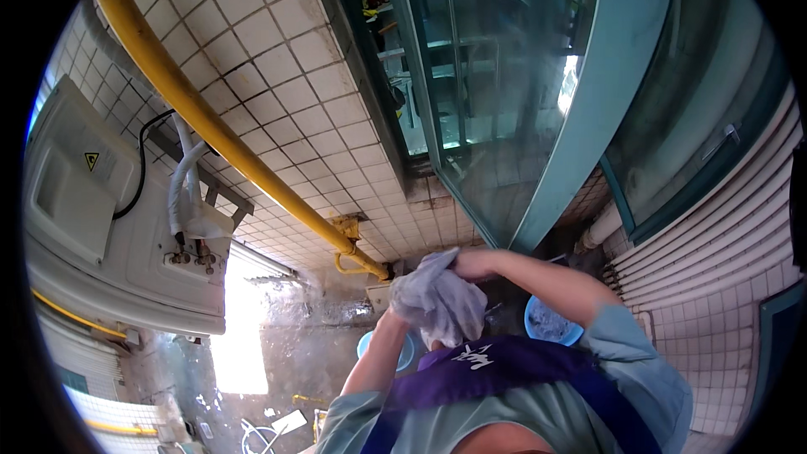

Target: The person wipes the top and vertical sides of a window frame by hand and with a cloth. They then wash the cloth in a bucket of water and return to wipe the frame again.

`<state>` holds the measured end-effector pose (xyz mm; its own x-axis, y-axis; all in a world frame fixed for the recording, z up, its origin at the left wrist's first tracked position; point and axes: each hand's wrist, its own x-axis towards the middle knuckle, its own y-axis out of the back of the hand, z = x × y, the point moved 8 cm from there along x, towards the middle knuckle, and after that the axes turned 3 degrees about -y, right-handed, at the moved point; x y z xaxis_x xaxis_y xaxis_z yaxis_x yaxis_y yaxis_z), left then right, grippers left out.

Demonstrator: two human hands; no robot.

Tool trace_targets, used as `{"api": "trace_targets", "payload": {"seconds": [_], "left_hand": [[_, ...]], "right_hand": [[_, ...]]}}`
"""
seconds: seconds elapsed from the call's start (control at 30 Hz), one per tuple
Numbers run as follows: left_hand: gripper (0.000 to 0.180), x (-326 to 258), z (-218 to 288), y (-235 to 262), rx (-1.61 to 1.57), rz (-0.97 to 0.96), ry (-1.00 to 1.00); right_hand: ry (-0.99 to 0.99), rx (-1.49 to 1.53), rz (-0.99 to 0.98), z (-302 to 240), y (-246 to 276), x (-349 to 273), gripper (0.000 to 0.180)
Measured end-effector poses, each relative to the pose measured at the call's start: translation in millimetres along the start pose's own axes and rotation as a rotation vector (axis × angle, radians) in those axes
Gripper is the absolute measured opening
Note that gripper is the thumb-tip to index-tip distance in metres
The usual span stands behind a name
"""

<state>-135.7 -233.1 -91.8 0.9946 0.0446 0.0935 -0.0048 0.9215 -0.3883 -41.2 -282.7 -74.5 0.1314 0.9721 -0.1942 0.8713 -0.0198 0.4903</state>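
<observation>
Person, worn items: short-sleeved shirt (538, 408), pale grey-green, loose sleeves ending above the elbows; forearms bare. Over the shirt, a purple apron (496, 370) with broad straps and white lettering on its upper edge, near the chest centre.

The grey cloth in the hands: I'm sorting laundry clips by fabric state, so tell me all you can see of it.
The grey cloth is a pale grey-white fabric, bunched and twisted into a wrinkled wad with deep folds. It looks soft and possibly damp, though that is unclear. It is held up in front of the chest, above two blue basins. The right hand grips its top; the left hand is wrapped in its lower side.
</observation>
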Motion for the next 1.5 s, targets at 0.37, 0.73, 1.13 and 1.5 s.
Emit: {"api": "trace_targets", "payload": {"seconds": [0.37,0.73,1.13,1.5], "left_hand": [[0.039,67,9,51,-0.129,0.374,0.019],[0.041,311,343,15,1.237,0.585,0.122],[0.032,445,648,-70,2.168,0.743,-0.225],[0.022,530,810,-149,2.509,0.914,-0.984]], "right_hand": [[0.605,-0.71,1.235,-139,94,-208,0.029],[0.437,-0.614,1.573,-140,171,-198,0.07],[0.315,-0.29,1.618,-124,171,-198,0.065],[0.415,-0.218,1.497,-107,171,-195,0.068]]}}
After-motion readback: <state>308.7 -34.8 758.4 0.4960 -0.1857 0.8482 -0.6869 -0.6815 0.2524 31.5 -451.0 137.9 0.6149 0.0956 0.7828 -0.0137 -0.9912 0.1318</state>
